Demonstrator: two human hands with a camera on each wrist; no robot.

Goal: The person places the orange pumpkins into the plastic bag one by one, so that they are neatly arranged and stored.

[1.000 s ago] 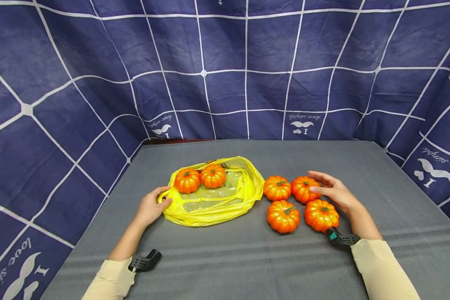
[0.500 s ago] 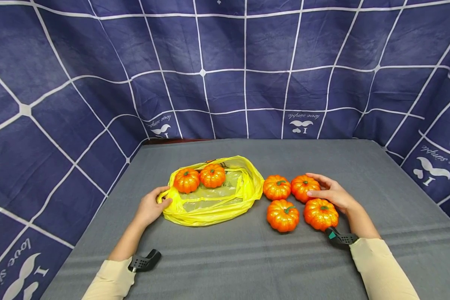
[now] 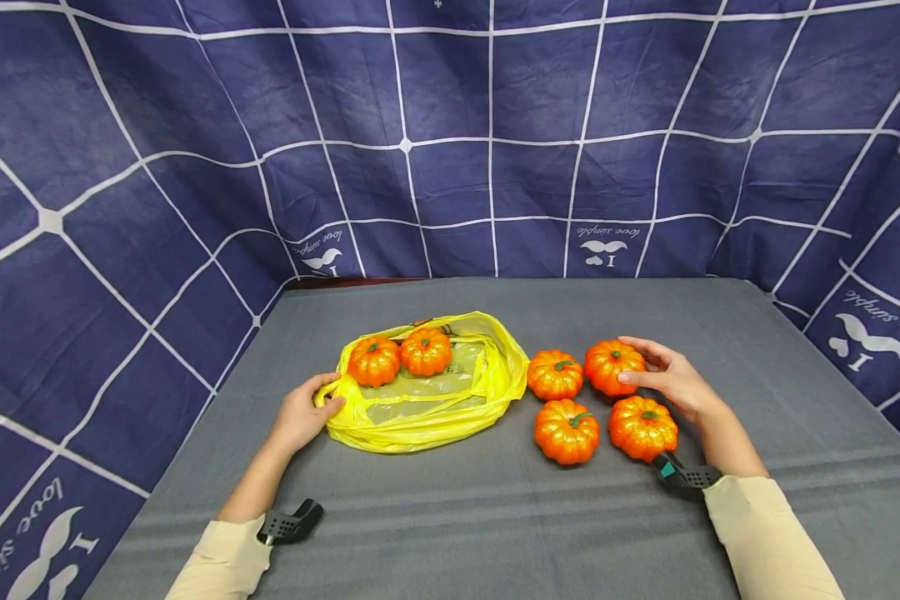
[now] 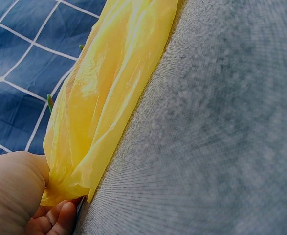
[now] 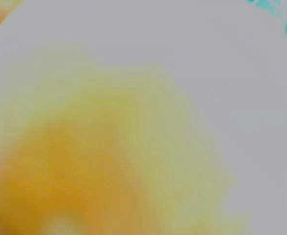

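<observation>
A yellow plastic bag (image 3: 412,437) lies spread with its mouth up, left of centre in the head view. Two small orange pumpkins, one on the left (image 3: 373,362) and one beside it (image 3: 426,352), sit inside. My left hand (image 3: 300,414) pinches the bag's left end; in the left wrist view, the gathered plastic (image 4: 65,191) passes between thumb and fingers. To the right, my right hand (image 3: 678,385) grips an orange pumpkin (image 3: 612,367) from its right side, thumb in front and fingers behind. The right wrist view is a washed-out blur of orange and yellow.
Three more pumpkins stand close about the gripped one: one to its left (image 3: 553,375), one nearer front left (image 3: 567,432), one in front (image 3: 642,428) right by the right wrist's black strap (image 3: 688,475). A grey cloth (image 3: 450,525) covers the table; blue checked curtains (image 3: 450,183) enclose it.
My right hand has closed round the back right pumpkin and shifted it slightly up and right in the head view, away from its neighbours. The left hand and bag have stayed put.
</observation>
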